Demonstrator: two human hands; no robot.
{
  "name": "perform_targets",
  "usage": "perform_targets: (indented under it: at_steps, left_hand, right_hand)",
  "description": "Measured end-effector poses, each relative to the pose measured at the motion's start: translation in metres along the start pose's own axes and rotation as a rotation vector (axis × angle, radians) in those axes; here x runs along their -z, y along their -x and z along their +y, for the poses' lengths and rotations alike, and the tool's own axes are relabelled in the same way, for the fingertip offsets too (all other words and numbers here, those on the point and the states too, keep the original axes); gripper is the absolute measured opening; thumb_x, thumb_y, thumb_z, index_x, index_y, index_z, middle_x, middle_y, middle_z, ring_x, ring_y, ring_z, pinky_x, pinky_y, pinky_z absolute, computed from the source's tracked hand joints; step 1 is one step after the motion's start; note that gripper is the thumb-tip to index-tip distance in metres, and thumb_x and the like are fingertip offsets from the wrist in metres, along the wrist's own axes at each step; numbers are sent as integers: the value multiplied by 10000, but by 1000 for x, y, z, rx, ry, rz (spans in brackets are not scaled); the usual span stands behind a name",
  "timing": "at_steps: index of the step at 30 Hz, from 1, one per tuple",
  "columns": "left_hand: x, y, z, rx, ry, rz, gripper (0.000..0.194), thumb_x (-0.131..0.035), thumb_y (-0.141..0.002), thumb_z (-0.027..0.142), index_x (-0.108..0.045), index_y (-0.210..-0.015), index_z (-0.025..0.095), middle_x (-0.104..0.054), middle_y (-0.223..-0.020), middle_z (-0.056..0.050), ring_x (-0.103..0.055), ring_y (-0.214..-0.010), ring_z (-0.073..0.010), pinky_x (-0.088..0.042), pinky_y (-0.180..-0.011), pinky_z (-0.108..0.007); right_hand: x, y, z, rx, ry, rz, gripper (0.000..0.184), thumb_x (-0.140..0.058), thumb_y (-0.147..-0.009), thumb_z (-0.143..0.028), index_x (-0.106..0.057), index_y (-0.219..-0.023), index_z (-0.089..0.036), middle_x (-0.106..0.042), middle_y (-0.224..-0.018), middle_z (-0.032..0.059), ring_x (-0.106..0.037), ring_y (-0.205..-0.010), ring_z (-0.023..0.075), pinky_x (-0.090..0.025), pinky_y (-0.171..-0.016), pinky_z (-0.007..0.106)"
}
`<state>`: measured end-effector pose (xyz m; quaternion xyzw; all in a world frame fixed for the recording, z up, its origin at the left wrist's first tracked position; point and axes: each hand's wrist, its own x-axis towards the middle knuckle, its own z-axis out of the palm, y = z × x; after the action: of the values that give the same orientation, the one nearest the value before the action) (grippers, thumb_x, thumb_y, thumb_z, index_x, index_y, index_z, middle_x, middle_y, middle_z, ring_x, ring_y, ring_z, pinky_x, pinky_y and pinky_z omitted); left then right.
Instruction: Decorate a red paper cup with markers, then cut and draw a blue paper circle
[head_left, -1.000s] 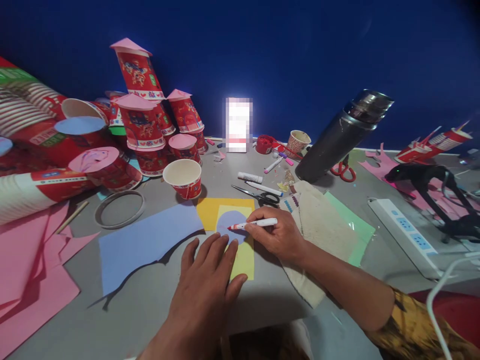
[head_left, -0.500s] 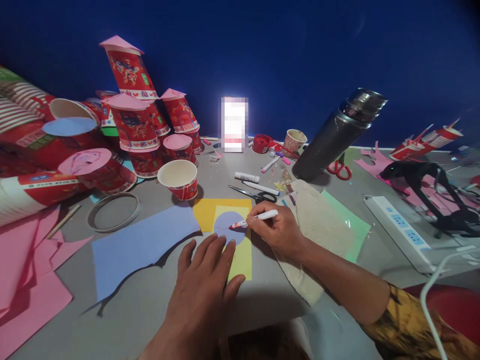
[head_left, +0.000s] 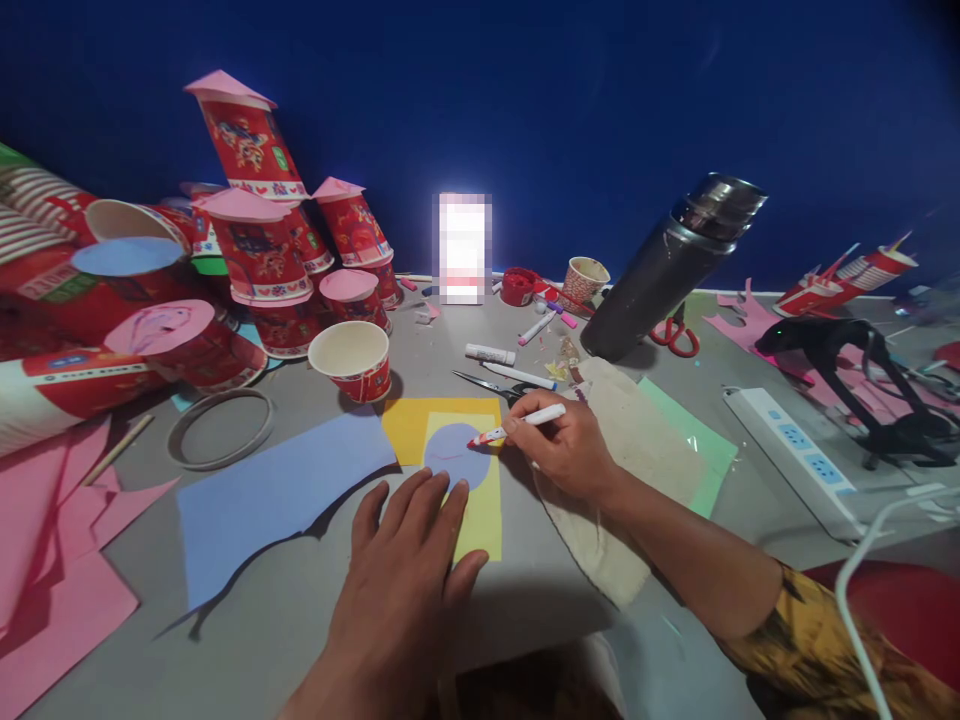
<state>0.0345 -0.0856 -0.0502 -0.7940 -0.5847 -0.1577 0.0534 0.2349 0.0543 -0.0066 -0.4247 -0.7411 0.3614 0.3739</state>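
A blue paper circle [head_left: 456,456] with a short red line on it lies on a yellow paper strip [head_left: 480,530]. My left hand [head_left: 409,560] rests flat with its fingers spread, the fingertips touching the circle's lower edge. Between the thumb and fingers of my right hand [head_left: 562,445] is a red marker [head_left: 536,418], its red tip over the circle's upper right part. An orange paper piece [head_left: 405,420] lies partly under the yellow strip. To the left is a larger blue sheet [head_left: 285,500] with a curved cut edge. Black-handled scissors [head_left: 487,383] lie behind my right hand, their handles partly hidden.
Several red paper cups [head_left: 262,245] with pink tops stand stacked at the left, beside a white-rimmed cup [head_left: 351,365] and a tape ring [head_left: 220,430]. A dark thermos [head_left: 660,275], a beige cloth [head_left: 637,430] and a power strip [head_left: 795,460] are at the right.
The red marker's tip has moved up and right, lifting off a short red line now visible on the blue circle. My left hand stays on the paper; the view has shifted slightly right.
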Motion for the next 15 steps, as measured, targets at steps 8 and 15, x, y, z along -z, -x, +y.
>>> perform_targets:
  at_steps: [8, 15]
  left_hand:
    - [2, -1, 1, -27, -13, 11, 402, -530, -1062, 383, -624, -1393, 174, -726, -1368, -147, -612, -1301, -353, -370, -1098, -580]
    - [3, -2, 3, -11, -17, 42, 383, -508, -1065, 384, -655, -1350, 174, -749, -1328, -146, -628, -1270, -352, -374, -1086, -570]
  right_hand:
    - [0, -1, 3, 3, 53, 9, 211, -663, -899, -380, -707, -800, -199, -700, -672, 10, -584, -598, 148, -421, -594, 269]
    - [-3, 1, -1, 45, 26, -38, 201, -664, -896, -369, -712, -786, -209, -710, -704, 0, -575, -599, 135, -425, -595, 257]
